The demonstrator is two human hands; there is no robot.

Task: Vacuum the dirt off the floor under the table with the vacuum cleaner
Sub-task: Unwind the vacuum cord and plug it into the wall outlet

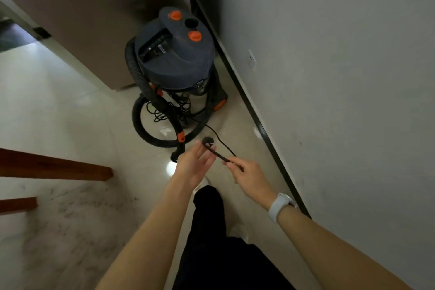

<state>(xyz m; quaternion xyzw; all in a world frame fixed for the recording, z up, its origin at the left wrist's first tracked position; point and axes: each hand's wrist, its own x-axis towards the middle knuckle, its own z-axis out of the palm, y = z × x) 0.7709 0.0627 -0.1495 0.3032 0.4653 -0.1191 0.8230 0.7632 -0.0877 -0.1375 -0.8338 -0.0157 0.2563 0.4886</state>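
Tiled floor (pixel 70 106): dark-blue drum vacuum (pixel 174 54).

Drum vacuum cleaner (pixel 175 54) at 12 o'clock, dark grey with orange caps, parked beside the wall (pixel 329 77). Ribbed hose (pixel 150 129) looped on the floor (pixel 58 106) in front of it, loose cable bunched inside the loop. Right hand (pixel 249 176) pinching the black power cord (pixel 217 154) at centre; plug (pixel 207 141) at the fingertips of the left hand (pixel 194 165), fingers straight. White watch (pixel 281 206) at 4 o'clock. Scattered dirt (pixel 77 216) at 8 o'clock, near wooden worktop legs (pixel 56 168).
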